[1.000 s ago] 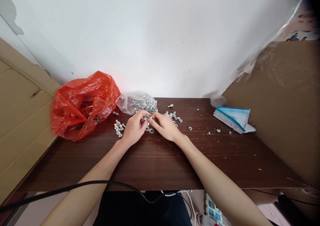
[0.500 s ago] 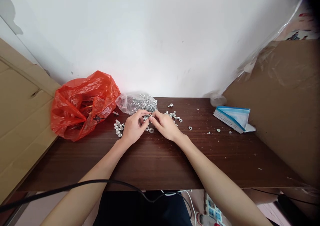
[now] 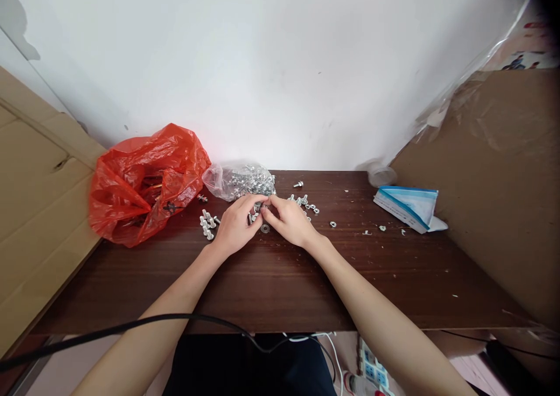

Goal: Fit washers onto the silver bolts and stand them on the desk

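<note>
Over the middle of the table, my left hand (image 3: 237, 224) and my right hand (image 3: 289, 220) meet with their fingertips pinched together. Between them is a small metal fastener (image 3: 264, 207), mostly covered by the fingers; whether it is a bolt, a nut or both I cannot make out. Flat washers lie under the hands, and one washer (image 3: 265, 228) shows just below the fingertips. Left of my left hand stands a cluster of bolts (image 3: 207, 223). Beyond my right hand are a few bolts (image 3: 304, 200) and several nuts (image 3: 315, 210).
A clear bag (image 3: 251, 180) full of small fasteners sits behind the hands, beside a red plastic bag (image 3: 149, 180). A blue-and-white packet (image 3: 406, 206) lies at right. Cardboard (image 3: 490, 180) bounds the right side. A black cable (image 3: 192, 316) crosses the near edge.
The fingers of both hands have closed further around the small fastener, and it shows less. My left hand has shifted slightly to the right, covering part of the washers.
</note>
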A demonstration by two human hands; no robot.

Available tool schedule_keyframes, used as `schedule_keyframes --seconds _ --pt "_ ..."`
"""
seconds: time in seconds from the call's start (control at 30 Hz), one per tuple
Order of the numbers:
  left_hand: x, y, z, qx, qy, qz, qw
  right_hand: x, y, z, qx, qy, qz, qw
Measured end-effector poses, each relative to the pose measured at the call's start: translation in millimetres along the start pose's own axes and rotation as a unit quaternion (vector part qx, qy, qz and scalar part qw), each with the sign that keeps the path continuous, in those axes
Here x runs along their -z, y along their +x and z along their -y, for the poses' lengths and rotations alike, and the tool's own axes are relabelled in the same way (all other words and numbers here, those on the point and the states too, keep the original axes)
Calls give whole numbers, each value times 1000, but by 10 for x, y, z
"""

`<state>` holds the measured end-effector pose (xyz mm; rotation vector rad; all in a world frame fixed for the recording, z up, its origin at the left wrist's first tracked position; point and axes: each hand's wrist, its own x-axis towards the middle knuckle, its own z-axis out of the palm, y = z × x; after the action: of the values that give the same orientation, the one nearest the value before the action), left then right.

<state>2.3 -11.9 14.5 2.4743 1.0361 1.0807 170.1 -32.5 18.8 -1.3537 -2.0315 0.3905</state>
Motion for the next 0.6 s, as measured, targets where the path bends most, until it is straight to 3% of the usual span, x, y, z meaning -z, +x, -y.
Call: schedule_keyframes --seconds 0.6 --pt "-9 -3 21 25 16 -18 999 0 -14 -3 4 -13 5 1000"
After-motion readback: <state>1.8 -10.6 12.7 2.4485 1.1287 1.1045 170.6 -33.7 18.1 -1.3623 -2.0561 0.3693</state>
